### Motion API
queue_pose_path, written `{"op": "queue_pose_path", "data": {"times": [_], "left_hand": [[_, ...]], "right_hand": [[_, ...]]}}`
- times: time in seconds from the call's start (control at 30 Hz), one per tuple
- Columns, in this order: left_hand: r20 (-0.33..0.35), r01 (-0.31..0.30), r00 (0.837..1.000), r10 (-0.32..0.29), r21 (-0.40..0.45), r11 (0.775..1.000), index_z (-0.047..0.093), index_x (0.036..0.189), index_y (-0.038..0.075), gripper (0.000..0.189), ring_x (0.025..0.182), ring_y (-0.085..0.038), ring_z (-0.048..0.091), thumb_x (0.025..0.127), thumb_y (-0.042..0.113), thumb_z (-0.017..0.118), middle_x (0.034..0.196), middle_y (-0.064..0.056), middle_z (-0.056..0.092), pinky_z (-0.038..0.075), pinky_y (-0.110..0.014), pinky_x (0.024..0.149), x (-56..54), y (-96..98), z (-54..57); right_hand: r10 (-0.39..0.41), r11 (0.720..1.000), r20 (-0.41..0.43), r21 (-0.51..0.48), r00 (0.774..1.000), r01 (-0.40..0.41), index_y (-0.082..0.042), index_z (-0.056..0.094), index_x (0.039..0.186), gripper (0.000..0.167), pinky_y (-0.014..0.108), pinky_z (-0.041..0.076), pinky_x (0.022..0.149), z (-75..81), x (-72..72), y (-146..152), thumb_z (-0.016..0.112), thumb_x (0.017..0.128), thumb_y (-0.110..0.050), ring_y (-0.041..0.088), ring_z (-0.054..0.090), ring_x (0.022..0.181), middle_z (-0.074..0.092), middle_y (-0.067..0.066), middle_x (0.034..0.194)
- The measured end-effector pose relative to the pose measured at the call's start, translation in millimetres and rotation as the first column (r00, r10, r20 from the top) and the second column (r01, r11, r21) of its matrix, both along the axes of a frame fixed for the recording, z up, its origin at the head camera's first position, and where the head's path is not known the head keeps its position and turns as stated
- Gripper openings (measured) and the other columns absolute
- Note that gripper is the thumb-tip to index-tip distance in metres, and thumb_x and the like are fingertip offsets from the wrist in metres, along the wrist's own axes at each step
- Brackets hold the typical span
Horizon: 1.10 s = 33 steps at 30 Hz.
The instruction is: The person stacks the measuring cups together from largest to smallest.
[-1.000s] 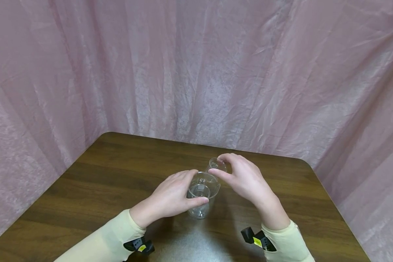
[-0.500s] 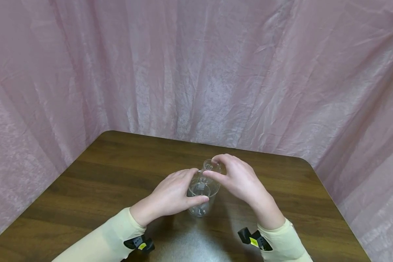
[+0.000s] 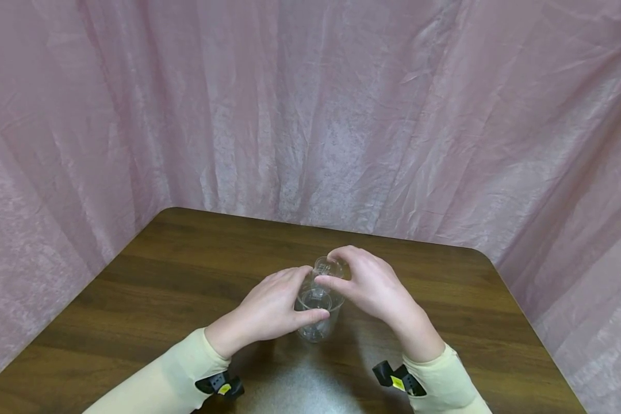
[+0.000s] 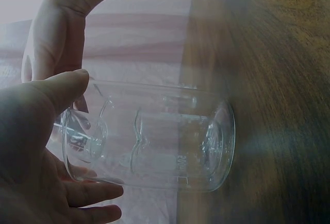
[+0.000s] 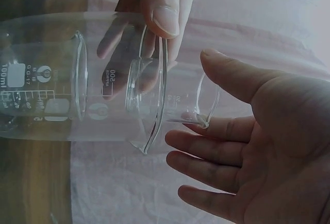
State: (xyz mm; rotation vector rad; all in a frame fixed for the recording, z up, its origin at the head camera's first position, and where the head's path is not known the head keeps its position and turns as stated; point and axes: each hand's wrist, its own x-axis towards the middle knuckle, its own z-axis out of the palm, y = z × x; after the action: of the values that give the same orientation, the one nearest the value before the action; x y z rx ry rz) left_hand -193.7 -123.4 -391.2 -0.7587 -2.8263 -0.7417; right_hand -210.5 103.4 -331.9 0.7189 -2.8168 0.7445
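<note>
A large clear glass beaker [image 4: 165,175], marked 500, stands upright on the table. My left hand [image 3: 269,307] grips it near the rim, thumb on the near side and fingers round the far side. Inside it sits a 100 ml beaker [image 5: 44,80]. My right hand [image 3: 375,287] pinches a smaller beaker [image 5: 183,87] near its rim between thumb and index finger, the other fingers spread loosely. In the right wrist view the small beaker's base lies within the large beaker's mouth, above the 100 ml one. Whether its wall touches the large rim, I cannot tell.
The brown wooden table [image 3: 160,287] extends on both sides of the beakers. A pink curtain [image 3: 310,115] hangs behind its back edge and at the sides. A black wrist camera [image 3: 398,378] sits on the right sleeve, another [image 3: 221,385] on the left.
My right hand has moved left and slightly down, bringing the small beaker from behind the large beaker's right side over to its mouth. My left hand and the large beaker have stayed put.
</note>
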Motion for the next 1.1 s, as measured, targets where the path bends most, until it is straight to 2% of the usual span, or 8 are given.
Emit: {"op": "queue_pose_path", "data": {"times": [0.6, 1.1], "left_hand": [[0.008, 0.013, 1.000, -0.013, 0.009, 1.000, 0.053, 0.157, 0.000, 0.091, 0.145, -0.034, 0.057, 0.098, 0.066, 0.076, 0.155, -0.014, 0.062, 0.043, -0.059, 0.121, -0.9, 0.2, -0.9], [-0.028, 0.019, 0.999, -0.019, 0.017, 1.000, 0.056, 0.155, 0.004, 0.087, 0.140, -0.031, 0.061, 0.096, 0.064, 0.079, 0.149, -0.010, 0.066, 0.047, -0.057, 0.119, -0.5, 0.3, -1.4]], "right_hand": [[0.032, 0.999, -0.008, 0.040, 0.999, -0.032, -0.014, 0.075, 0.132, 0.053, 0.050, 0.058, 0.101, -6.3, -1.9, -3.6, 0.085, 0.096, -0.052, 0.022, 0.070, 0.122, 0.075, -0.001, 0.131], [0.017, 0.998, -0.002, 0.061, 1.000, -0.017, -0.015, 0.076, 0.130, 0.053, 0.049, 0.059, 0.098, -8.8, -1.8, -7.4, 0.086, 0.094, -0.053, 0.021, 0.072, 0.117, 0.076, -0.002, 0.127]]}}
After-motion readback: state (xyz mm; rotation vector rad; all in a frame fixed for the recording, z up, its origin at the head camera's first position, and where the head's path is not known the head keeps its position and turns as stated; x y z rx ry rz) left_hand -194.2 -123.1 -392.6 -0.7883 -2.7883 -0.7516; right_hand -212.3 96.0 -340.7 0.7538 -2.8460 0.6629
